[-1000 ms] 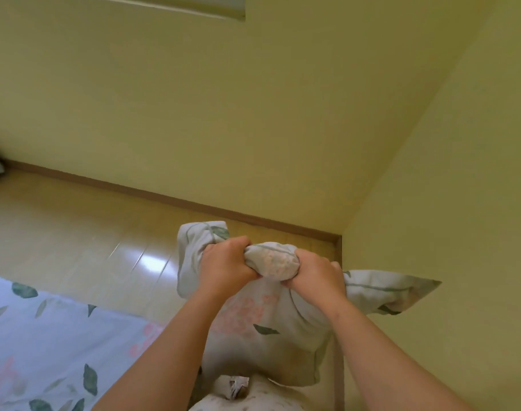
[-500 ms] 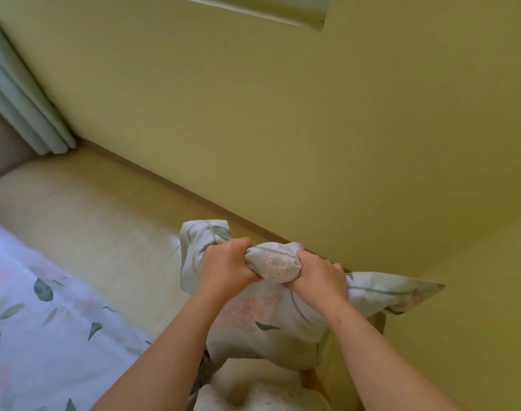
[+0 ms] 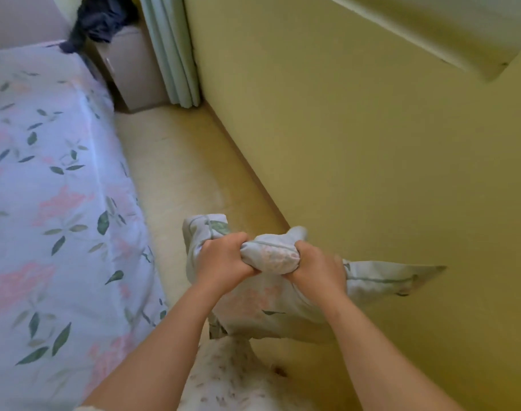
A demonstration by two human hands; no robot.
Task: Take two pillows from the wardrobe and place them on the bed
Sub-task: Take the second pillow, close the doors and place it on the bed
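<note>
Bed [image 3: 46,203]: fills the left side now, floral sheet spread out. A second ago only a corner of it showed, so the view has swung left toward it.
Dark cloth [image 3: 96,22]: newly in view at the top left, draped at the bed's far end.
Cabinet [image 3: 134,69]: newly in view beside the dark cloth, against the curtain.
Curtain [image 3: 170,48]: hangs in the far corner, and far more of it shows than half a second ago.
Floor [image 3: 179,173]: a bare strip between the bed and the wall. The pillow hangs over this strip, not yet over the bed.
Left grip [image 3: 223,259]: clenched on the pillow's bunched top edge, as before.
Pillow [image 3: 271,258]: floral, held in the air in front of the body, near the bed's edge but not touching it. One corner juts right toward the wall.
Right grip [image 3: 315,268]: clenched on the same edge, close beside the left grip, hold unchanged.
Wall [image 3: 372,143]: has slid to the right side of the view.
Speckled cloth [image 3: 229,381]: sits low under the pillow. It may be the person's clothes or a second pillow; the view does not settle it.
Meaning: the person has likely turned to face the bed, so the carry looks almost done. The pillow next has to go left and down onto the sheet. No pillow lies on the part of the bed that shows.
</note>
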